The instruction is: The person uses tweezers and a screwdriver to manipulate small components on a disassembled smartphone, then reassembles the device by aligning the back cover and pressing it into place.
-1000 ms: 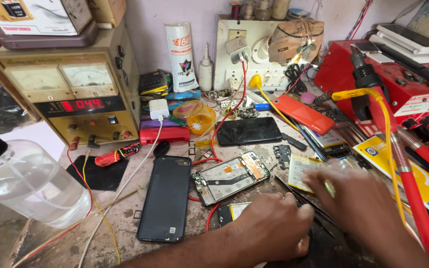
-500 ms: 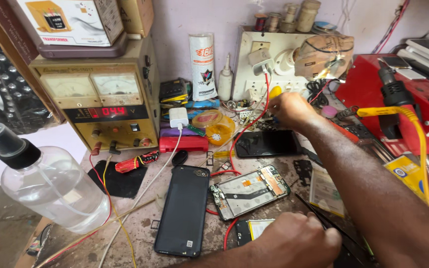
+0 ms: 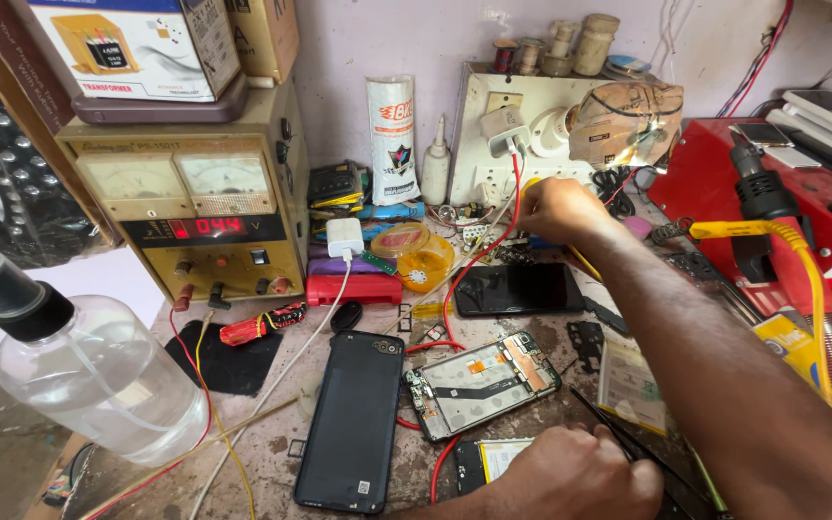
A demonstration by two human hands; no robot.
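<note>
Head view, right hand (image 3: 556, 210): reached far across the bench, just below the white socket board (image 3: 493, 144); fingers bunched together at a red wire (image 3: 479, 255) and small parts there; exact grip cannot be told.
Head view, left hand (image 3: 580, 472): at the near edge, knuckles up, fingers curled inward; resting beside a thin dark probe (image 3: 628, 438); whether clamped on anything cannot be told.
Opened phone frame (image 3: 481, 383): flat at near centre, inner boards exposed, tilted slightly; just far of the left hand, well apart from the right hand.
Black back cover (image 3: 353, 419): flat, left of the opened phone frame, just beside it.
Dark phone screen (image 3: 517, 289): flat, far of the opened frame, near the right hand but apart from it.
Power supply (image 3: 195, 207): far left, two dial meters, red digits lit; cardboard box (image 3: 137, 43) stacked on top.
White charger block (image 3: 345, 237): beside the supply, white cable running toward the near left.
Clear spray bottle (image 3: 84, 361): near left, lying tilted, black cap.
Red tool station (image 3: 782, 202): far right, black handpiece seated in it, yellow hose (image 3: 801, 260) looping down.
Workbench (image 3: 262, 453): bare, stained patches between the items.
</note>
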